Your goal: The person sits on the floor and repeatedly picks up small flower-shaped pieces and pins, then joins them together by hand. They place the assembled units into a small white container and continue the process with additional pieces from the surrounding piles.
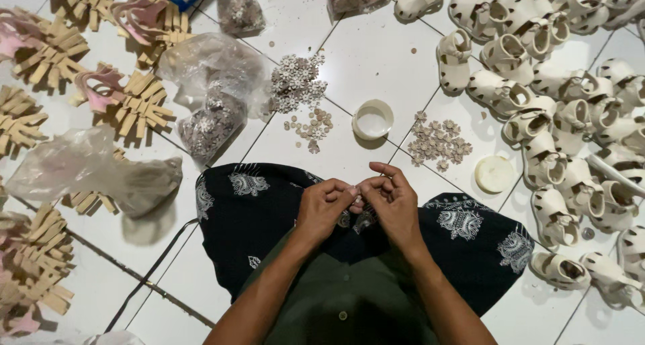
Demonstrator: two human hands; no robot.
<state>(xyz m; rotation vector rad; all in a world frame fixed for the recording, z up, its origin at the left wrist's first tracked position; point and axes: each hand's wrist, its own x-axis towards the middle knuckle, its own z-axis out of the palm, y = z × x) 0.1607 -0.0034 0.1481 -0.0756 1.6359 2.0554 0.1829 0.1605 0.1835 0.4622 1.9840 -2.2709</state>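
Both hands pinch one tiny piece between their fingertips: left hand (324,207) and right hand (393,200) meet over the dark patterned lap cloth (255,210); I cannot identify the piece. I judge this the fitting step. Flower trims (438,143) lie at 1 o'clock, small cream sandals (557,116) at 2 o'clock.
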